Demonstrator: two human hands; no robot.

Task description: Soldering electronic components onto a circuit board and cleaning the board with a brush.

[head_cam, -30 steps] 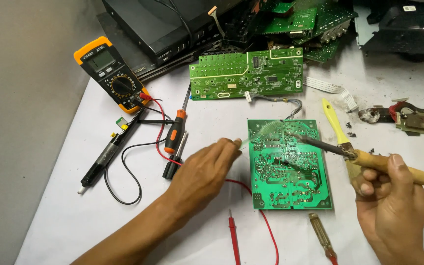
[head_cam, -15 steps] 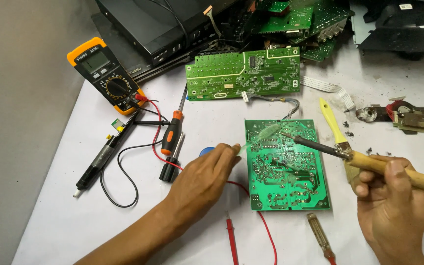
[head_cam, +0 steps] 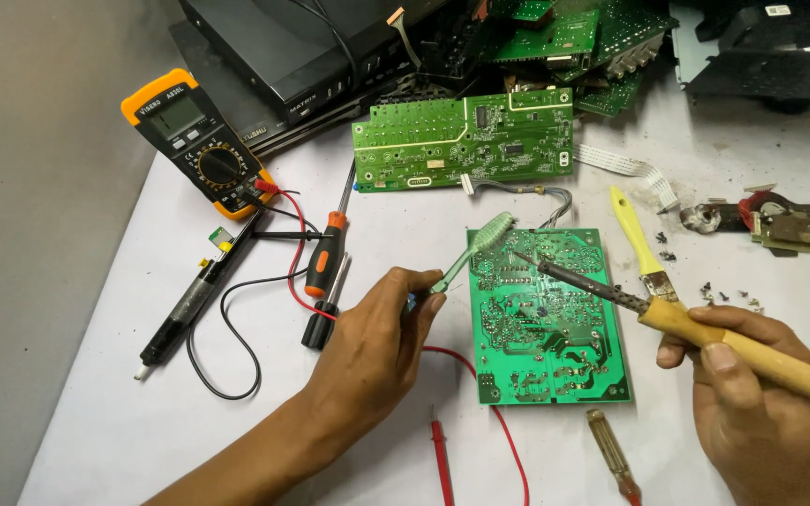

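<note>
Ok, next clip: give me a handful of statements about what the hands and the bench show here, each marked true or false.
1. The right hand holds a soldering iron with a wooden handle. True.
2. The left hand holds the orange-handled screwdriver. False: it holds a green toothbrush; the screwdriver lies on the table.
3. The iron's tip is over the square green circuit board. True.
4. The yellow multimeter lies right of that board. False: it lies at the far left.
5. A yellow-handled brush lies right of the board. True.
</note>
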